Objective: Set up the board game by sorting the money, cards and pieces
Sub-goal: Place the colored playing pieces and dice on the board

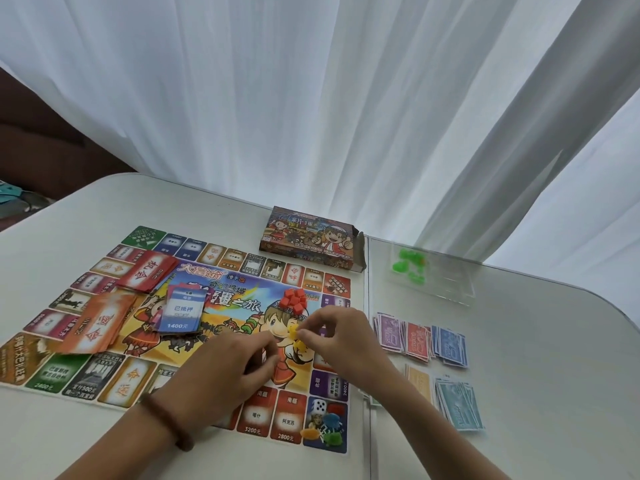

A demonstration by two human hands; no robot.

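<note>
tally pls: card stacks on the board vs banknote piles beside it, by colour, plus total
Card stacks: 3 - red card stack, orange card stack, blue card stack
Banknote piles: 5 - purple pile, red pile, blue pile, tan pile, teal pile
Total: 8
The right forearm may hide another pile.

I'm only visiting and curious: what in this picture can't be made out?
Head view: how many yellow pieces the right hand pinches; its fingers cover them.
Head view: whether the left hand holds anything; its curled fingers hide the palm.
Head view: the tan money pile, partly behind the right forearm.
Head view: green pieces, blurred, too small to count.
</note>
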